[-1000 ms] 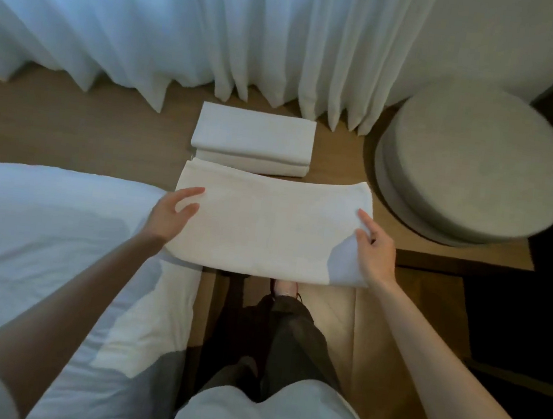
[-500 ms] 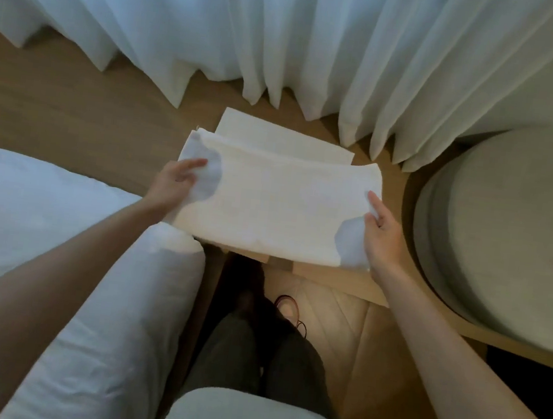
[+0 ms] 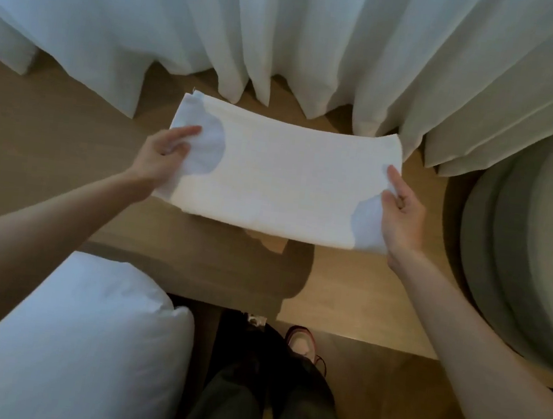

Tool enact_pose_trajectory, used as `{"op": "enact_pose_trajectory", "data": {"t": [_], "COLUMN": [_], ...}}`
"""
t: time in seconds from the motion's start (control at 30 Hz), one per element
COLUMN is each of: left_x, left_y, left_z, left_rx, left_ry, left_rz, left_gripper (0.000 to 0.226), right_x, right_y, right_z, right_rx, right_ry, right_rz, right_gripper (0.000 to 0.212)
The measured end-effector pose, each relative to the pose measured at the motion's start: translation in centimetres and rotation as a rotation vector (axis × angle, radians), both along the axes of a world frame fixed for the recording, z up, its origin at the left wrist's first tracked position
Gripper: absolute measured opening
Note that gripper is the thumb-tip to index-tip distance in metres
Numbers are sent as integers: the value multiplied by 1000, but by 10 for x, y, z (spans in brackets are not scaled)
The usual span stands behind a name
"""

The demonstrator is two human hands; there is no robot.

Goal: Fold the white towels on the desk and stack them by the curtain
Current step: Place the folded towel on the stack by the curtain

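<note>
Pinching the folded towel [image 3: 285, 182] at both short ends, the left hand [image 3: 162, 158] and right hand [image 3: 402, 213] hold it over the desk [image 3: 52, 135] by the curtain [image 3: 287, 38]; next it likely needs lowering flat for stacking.

Plain white towel [image 3: 281, 182], white curtain [image 3: 288, 31], light brown wood-grain tabletop [image 3: 52, 135], grey-green round cushion [image 3: 538, 256], white pillow [image 3: 74, 341].

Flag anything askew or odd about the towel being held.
The towel is mostly neat, but its far left corner is uneven: a small tip of fabric pokes out past the edge. Nothing else stands out.
</note>
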State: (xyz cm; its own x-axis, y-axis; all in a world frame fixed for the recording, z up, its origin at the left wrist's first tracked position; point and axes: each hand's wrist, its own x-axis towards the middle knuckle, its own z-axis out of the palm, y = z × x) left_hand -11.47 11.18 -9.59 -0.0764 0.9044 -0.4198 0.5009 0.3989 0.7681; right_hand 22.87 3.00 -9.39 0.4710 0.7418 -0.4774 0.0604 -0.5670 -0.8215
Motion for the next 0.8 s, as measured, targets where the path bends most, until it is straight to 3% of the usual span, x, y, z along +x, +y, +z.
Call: {"op": "enact_pose_trajectory", "data": {"t": [0.27, 0.43, 0.8], "left_x": [-3, -14, -11], "left_y": [33, 16, 22], "left_z": [-82, -99, -85], "left_rx": [3, 126, 299], "left_ry": [33, 281, 143], "left_rz": [7, -192, -37], "left_gripper": [33, 41, 33], "right_x": [-5, -4, -1], "right_y": [23, 4, 25], "right_z": [-86, -99, -70], "right_rx": [-48, -11, 190], "right_ry": [-58, -292, -299], "right_rz": [-5, 218, 13], "right_gripper": [40, 48, 39]}}
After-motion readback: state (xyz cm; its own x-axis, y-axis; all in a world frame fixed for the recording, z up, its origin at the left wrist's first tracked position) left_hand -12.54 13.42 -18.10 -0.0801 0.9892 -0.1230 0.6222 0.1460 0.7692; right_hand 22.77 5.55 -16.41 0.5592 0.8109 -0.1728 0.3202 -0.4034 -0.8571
